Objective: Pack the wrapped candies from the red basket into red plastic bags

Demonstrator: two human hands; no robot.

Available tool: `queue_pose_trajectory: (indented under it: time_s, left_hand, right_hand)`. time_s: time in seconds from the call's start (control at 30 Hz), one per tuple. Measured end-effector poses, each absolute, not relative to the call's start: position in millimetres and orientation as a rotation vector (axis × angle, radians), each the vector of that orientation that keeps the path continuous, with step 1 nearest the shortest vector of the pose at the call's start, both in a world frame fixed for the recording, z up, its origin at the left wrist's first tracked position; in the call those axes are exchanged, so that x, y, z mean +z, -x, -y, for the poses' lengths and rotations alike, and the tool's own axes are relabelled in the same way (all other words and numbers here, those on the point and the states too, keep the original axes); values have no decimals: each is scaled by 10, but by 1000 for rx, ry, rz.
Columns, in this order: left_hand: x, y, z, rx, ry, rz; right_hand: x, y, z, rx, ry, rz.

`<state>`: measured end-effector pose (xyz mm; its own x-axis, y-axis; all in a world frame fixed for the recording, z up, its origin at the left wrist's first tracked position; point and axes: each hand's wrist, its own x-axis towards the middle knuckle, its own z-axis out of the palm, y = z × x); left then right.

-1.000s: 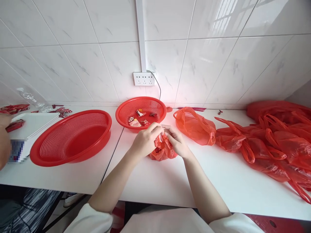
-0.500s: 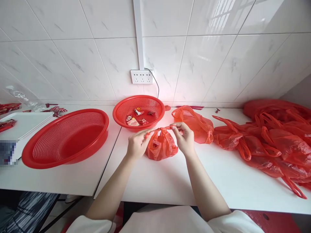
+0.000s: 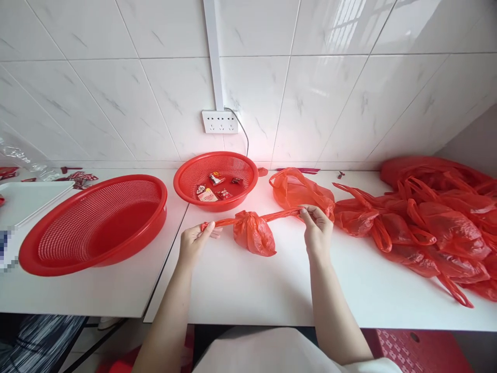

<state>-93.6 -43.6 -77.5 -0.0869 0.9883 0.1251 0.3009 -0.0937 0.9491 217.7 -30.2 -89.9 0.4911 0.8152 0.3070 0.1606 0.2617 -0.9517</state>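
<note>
A small filled red plastic bag [image 3: 253, 234] lies on the white table [image 3: 272, 290] in front of me. Its two handles are stretched out sideways from a knot on top. My left hand [image 3: 194, 241] pinches the left handle end. My right hand [image 3: 317, 228] pinches the right handle end. Both hands are closed on the handles and held well apart, with the bag between them.
A small red basket [image 3: 216, 178] holding several candy packets stands behind the bag. A large red basket [image 3: 93, 220] sits to the left, beside a white tray [image 3: 27, 199]. A loose red bag [image 3: 298, 191] and a heap of red bags [image 3: 435, 223] lie to the right.
My hands have moved apart from the top of the bag, drawing its handles out sideways and tight. The view has shifted a little to the right.
</note>
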Motion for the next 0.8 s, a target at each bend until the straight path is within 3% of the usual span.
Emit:
queue_pose_trajectory:
  time_s: [0.17,0.3,0.43,0.7,0.8]
  left_hand:
    - [-982,957,272,925,-1158,-1302]
    - [-1206,1079,135,888,-887,-1254]
    - [-1349,1155,152,991,-817,-1235]
    - [-1347,1182,190,989,-869,-1226]
    - [-1341,1198,181,989,-883,-1239]
  right_hand:
    - [-679,-1865,456,242,1273,1426]
    - [-751,-1401,524,400,1189,1929]
    - [-976,-1177,543,533,1433,2173]
    - [-636,-2269,655,752,1415,2009]
    - [-353,-2868,645,594,1544,1797]
